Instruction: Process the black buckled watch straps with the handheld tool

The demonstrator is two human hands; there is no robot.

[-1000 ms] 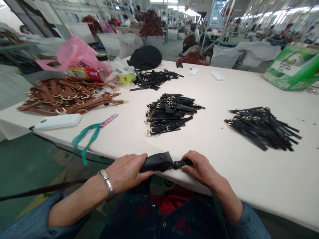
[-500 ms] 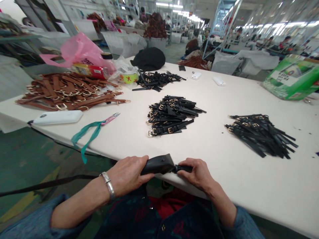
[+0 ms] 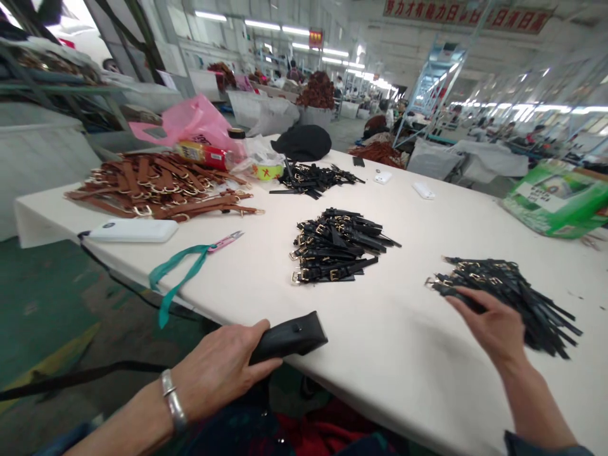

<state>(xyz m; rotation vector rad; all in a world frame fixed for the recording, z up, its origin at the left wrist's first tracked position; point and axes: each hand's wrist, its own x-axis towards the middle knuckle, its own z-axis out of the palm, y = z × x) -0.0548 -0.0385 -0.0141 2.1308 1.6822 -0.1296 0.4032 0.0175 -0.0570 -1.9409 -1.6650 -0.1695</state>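
My left hand (image 3: pixel 219 370) is closed on a black leather piece (image 3: pixel 289 337) that lies over the near edge of the white table (image 3: pixel 380 354). A silver bracelet is on that wrist. My right hand (image 3: pixel 494 325) is out to the right at the near end of a pile of black straps with gold buckles (image 3: pixel 513 292); its fingers are stretched out on the straps, holding nothing that I can see. A second pile of black buckled straps (image 3: pixel 337 246) lies in the middle of the table.
Brown straps (image 3: pixel 156 187) are heaped at the far left beside a pink bag (image 3: pixel 197 125). A white power bank (image 3: pixel 133 230), pink snips on a teal ribbon (image 3: pixel 190 266), more black straps (image 3: pixel 316 178), a black cap (image 3: pixel 301 142) and a green box (image 3: pixel 555 199) are also there.
My right hand has left the black leather piece and moved right to the strap pile. My left hand keeps its hold. The view has tilted up.
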